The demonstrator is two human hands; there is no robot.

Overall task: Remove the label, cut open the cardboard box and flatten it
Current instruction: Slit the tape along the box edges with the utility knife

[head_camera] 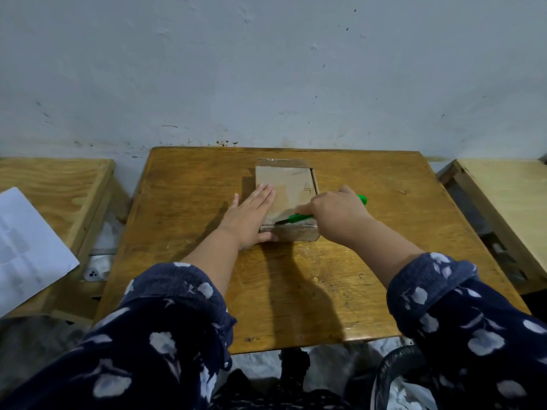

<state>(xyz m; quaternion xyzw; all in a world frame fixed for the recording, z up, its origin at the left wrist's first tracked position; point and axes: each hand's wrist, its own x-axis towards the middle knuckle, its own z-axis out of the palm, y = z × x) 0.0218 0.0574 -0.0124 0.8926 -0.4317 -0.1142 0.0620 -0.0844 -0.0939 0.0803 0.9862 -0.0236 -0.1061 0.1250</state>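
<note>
A small brown cardboard box (291, 187) lies on the wooden table (296, 279), near its far edge. My left hand (251, 216) rests flat on the box's left side, fingers spread, thumb against the near front face. My right hand (334, 216) grips a green utility knife (299, 218). Its blade tip touches the top of the box close to the near edge. The knife's green tail (361, 199) sticks out past my knuckles. No label is visible on the box's top.
A second wooden table (59, 184) stands to the left, with a white sheet of paper (26, 247) on its near side. A lighter wooden table (509, 202) stands to the right. A grey wall rises behind. A bin with a plastic liner (405, 383) sits at bottom right.
</note>
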